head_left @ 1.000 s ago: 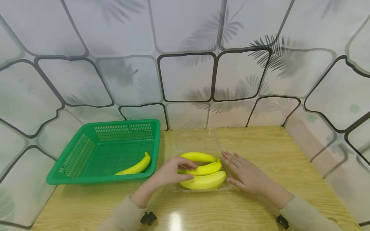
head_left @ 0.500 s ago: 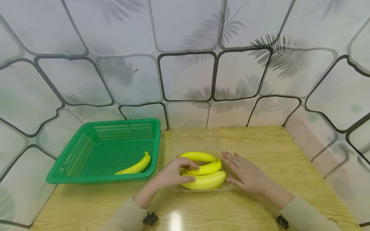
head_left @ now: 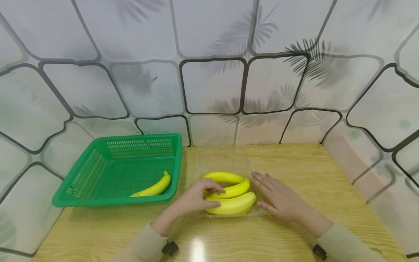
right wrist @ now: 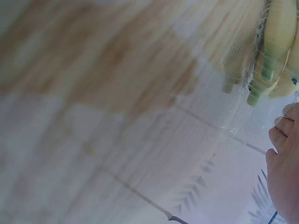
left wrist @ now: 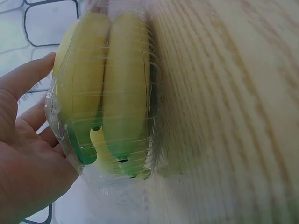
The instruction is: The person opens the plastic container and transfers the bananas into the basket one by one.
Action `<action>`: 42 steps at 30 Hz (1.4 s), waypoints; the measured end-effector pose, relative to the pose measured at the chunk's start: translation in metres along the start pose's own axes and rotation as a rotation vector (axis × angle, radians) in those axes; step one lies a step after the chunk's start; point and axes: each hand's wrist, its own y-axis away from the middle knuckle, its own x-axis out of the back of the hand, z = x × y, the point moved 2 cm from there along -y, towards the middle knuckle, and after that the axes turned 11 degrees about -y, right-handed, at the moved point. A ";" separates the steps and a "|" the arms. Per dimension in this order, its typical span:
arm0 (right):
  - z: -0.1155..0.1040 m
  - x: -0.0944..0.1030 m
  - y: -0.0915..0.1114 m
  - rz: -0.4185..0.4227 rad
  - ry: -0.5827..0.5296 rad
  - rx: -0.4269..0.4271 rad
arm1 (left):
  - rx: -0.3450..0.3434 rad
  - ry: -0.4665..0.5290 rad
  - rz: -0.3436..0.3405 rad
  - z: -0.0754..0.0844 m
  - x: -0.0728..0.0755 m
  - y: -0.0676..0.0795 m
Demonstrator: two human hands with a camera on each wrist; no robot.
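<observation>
A clear plastic clamshell box (head_left: 222, 160) lies in front of me, its lid laid back toward the wall. In it are a front banana (head_left: 233, 203), a middle banana (head_left: 235, 190) and a back banana (head_left: 226, 177), with more yellow showing underneath. My left hand (head_left: 195, 195) reaches over the box's left end, fingertips on the middle banana and thumb at the front one. The left wrist view shows this hand (left wrist: 30, 154) beside the box wall, fingers loosely bent. At the box's right end, my right hand (head_left: 281, 200) lies with straight fingers beside the banana tips.
A green plastic basket (head_left: 114, 202) stands left of the box, with one banana (head_left: 153, 187) inside near its front right corner. Wooden tabletop (head_left: 294, 160) surrounds the box. Behind it rises a patterned wall covering (head_left: 212, 87).
My left hand has shifted slightly right over the bananas. The middle banana's right tip has tilted a little away from me. My right hand has stayed in place.
</observation>
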 end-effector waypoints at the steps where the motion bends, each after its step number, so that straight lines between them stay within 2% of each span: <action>1: 0.000 0.000 0.000 0.000 -0.001 -0.001 | 0.002 0.000 -0.004 0.000 0.000 0.000; 9: 0.002 -0.002 0.000 0.000 -0.011 -0.005 | -0.043 -0.028 0.001 -0.002 0.000 0.006; 15: 0.002 -0.003 0.001 0.002 -0.006 0.000 | -0.051 -0.037 -0.036 -0.002 -0.001 0.009; 22: 0.000 -0.001 0.000 -0.005 -0.005 -0.011 | -0.054 -0.099 -0.081 -0.003 -0.001 0.012; 42: -0.001 0.000 0.000 -0.008 -0.005 -0.022 | -0.078 -0.118 -0.077 -0.003 -0.001 0.012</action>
